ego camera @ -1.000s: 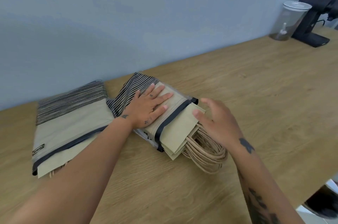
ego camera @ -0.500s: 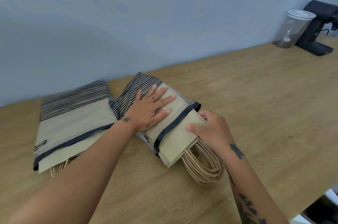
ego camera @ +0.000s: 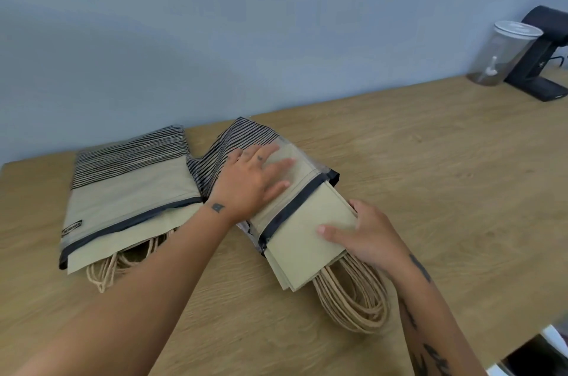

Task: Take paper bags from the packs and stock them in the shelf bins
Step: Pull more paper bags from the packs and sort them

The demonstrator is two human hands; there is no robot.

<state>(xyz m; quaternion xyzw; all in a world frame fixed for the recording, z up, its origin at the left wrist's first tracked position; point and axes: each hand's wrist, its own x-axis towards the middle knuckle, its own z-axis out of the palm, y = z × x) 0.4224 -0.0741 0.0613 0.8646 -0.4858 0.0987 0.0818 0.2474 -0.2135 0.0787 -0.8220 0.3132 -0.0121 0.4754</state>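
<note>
Head view: paper bags were partway out of 1 pack; stocking had not begun

On a wooden table (ego camera: 430,179), a right pack (ego camera: 302,165) and a left pack (ego camera: 129,191) lay side by side, both clear plastic. The left hand (ego camera: 249,183) pressed flat on the right pack, fingers straight, pinning it down. The right hand (ego camera: 367,239) gripped the stack of paper bags (ego camera: 304,242) jutting from that pack's open end, thumb on top and fingers curled round the edge. Twine handles (ego camera: 353,298) spilled out toward the viewer. The left pack was untouched and looked full. No shelf bins showed. The job seemed barely started: this stack was not yet free, and nothing appeared stocked.
</note>
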